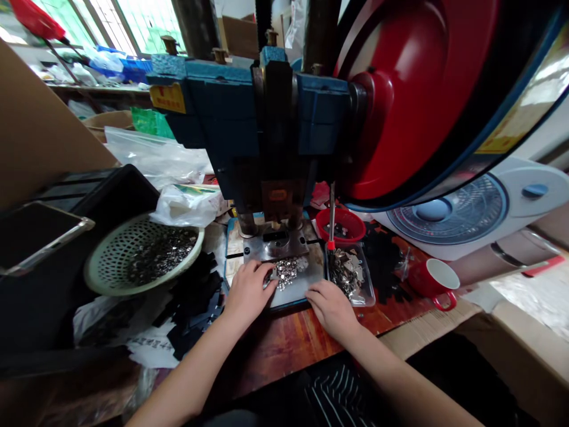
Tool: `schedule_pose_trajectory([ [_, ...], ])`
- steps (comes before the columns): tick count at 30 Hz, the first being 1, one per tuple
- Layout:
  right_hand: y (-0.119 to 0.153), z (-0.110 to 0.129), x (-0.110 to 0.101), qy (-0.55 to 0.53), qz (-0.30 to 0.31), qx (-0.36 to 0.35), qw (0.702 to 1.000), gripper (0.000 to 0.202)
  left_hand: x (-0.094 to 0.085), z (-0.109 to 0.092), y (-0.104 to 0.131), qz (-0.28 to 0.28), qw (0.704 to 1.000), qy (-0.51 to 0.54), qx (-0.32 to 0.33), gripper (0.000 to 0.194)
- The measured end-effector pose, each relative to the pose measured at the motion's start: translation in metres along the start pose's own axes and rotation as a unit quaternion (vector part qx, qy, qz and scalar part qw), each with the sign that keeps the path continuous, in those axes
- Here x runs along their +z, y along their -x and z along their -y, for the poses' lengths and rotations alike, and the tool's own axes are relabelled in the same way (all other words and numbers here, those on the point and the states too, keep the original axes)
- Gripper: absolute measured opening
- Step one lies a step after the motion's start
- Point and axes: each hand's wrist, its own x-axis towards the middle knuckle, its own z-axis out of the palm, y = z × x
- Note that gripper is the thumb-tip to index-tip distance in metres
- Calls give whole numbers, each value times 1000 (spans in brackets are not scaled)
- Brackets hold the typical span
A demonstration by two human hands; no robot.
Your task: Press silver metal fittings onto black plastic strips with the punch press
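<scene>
My left hand [252, 289] rests at the left side of the press's steel plate [291, 293], fingers bent, with thumb and forefinger apart. A dark patch shows in the gap between them; whether it is a part or shadow I cannot tell. Just right of these fingers lies a pile of small shiny metal pieces [288, 270]. My right hand [329, 305] is at the plate's right front edge. Its fingers are curled together, and anything inside them is hidden. Above the pile stands the blue press [226, 112] with its die [275, 240].
A pale green basket [95, 267] of metal parts sits left, beside black strips [195, 302]. To the right are a clear tray [351, 276] of metal parts, a red bowl [355, 219], a red mug [427, 279] and a fan [444, 207]. A red flywheel [418, 89] looms above.
</scene>
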Motion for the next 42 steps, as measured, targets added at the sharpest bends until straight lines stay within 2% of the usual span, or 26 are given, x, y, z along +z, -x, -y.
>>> schedule_pose_trajectory([
  [4, -19, 7, -6, -8, 11, 45, 999, 16, 0, -3, 0, -24, 999, 44, -1, 18],
  [7, -52, 10, -11, -31, -8, 91, 995, 13, 1, -6, 0, -32, 995, 95, 15, 6],
  [9, -81, 8, -10, -44, -41, 107, 992, 13, -1, -6, 0, -39, 990, 134, 7, 7],
  [12, -122, 2, -5, -52, -83, 112, 989, 13, -5, -4, 2, -42, 977, 202, -51, 13],
  [14, -143, -1, 1, -32, -84, 110, 990, 13, -8, 0, 4, -48, 966, 237, -86, 18],
  [17, -160, -2, 8, 24, -72, 104, 992, 14, -12, 9, 5, -72, 955, 268, -107, 24],
  [23, -159, 0, 5, 67, -34, 21, 997, 19, -17, 22, 1, -68, 931, 318, -167, 32],
  [28, -151, 4, -8, 86, -17, -17, 996, 24, -23, 25, -14, -82, 947, 284, -130, 31],
  [32, -148, 5, -11, 80, -6, -15, 997, 26, -30, 22, -34, -78, 948, 280, -131, 28],
  [35, -148, 1, -5, 32, -12, 12, 999, 27, -33, 16, -50, -90, 957, 250, -118, 27],
  [38, -147, -7, 3, -24, -40, 36, 998, 27, -31, 11, -63, -96, 970, 209, -82, 25],
  [42, -144, -15, 7, -33, -59, 15, 998, 27, -26, 6, -75, -95, 979, 170, -66, 24],
])
